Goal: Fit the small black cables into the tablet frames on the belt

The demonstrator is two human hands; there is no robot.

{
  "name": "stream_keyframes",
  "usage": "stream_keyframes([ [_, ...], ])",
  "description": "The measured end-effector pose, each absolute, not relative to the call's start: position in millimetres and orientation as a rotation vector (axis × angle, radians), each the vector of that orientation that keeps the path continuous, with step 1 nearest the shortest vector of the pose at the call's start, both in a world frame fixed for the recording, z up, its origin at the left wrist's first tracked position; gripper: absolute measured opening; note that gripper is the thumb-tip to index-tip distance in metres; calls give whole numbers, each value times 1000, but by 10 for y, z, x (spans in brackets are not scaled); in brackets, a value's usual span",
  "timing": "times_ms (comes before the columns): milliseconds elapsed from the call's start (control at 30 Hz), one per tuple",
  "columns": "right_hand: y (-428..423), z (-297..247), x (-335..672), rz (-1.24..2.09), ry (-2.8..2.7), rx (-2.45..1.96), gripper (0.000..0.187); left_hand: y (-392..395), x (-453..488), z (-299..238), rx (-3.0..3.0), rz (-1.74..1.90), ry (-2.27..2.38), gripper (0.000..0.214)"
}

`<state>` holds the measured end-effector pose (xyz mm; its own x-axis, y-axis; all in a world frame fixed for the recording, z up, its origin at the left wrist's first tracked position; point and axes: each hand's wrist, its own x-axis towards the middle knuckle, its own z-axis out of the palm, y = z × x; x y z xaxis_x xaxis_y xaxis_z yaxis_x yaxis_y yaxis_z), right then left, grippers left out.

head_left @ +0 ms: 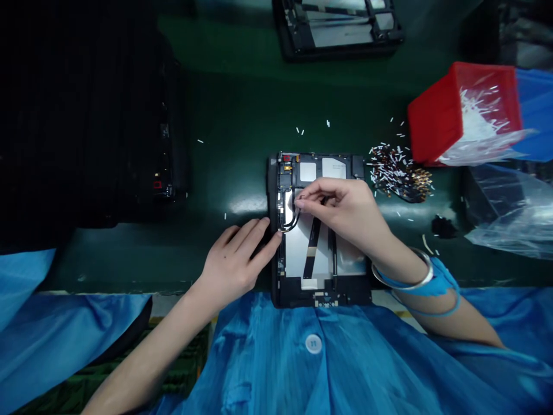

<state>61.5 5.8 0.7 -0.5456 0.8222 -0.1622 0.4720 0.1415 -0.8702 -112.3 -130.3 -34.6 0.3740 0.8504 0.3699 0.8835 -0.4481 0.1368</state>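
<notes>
An opened tablet-like device [298, 259], with silver plates and ribbon cables inside a black frame, lies at the table's front edge. My right hand [345, 207] is over its upper middle, thumb and fingertips pinched on a thin black cable [294, 223]. The cable curves down to the left side of the device. My left hand [237, 259] rests at the device's left edge with its fingers stretched out. One fingertip touches the frame close to the cable's lower end. The cable's tip within my right fingers is hidden.
Another opened device [337, 29] lies at the back. Dark stacked devices [166, 132] stand left. To the right are a pile of small cables [395, 173], a red bin [436, 115], a blue bin [536, 109] and a clear plastic bag [514, 213]. White bits [299, 131] are scattered about.
</notes>
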Motion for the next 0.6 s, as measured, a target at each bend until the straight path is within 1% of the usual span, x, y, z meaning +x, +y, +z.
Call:
stream_keyframes([
  [100, 106, 18, 614, 1314, -2178, -1238, 6, -1303, -1112, -319, -2524, -599, -1602, 40],
  [233, 137, 27, 642, 1229, -2191, -1299, 8, -1339, -1099, -298, -2508, -552, -1609, 42],
  [433, 192, 9, 674, 1352, -2126, -1318, 7, -1325, -1066, -276, -2532, -680, -1601, 40],
  [500, 209, 13, 661, 1358, -2125, -1334, 7, -1291, -1061, -263, -2577, -653, -1590, 37],
  [600, 236, 37, 625, 1282, -2134, -1425, 10, -1248, -1064, -257, -2636, -566, -1583, 38],
])
